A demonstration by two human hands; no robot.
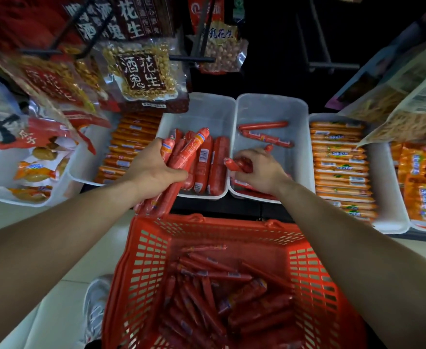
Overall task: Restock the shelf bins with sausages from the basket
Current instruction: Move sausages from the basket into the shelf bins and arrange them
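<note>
A red plastic basket [141, 250] stands on the floor below me with several red sausages [232, 293] inside. My left hand [154, 170] grips a bundle of long red sausages [186, 152] over the front of a white shelf bin [207, 109] that holds several thick sausages. My right hand [260, 170] is shut on a short red sausage [237, 164] inside the neighbouring white bin [297, 117]. Two sausages [265, 133] lie loose at that bin's back.
Bins of orange-wrapped sausages [340, 167] flank the two white bins. Peanut packets [144, 74] hang on hooks above the left bins. Snack bags [408, 114] lean in at the right. A white shoe [96, 306] is beside the basket on the tiled floor.
</note>
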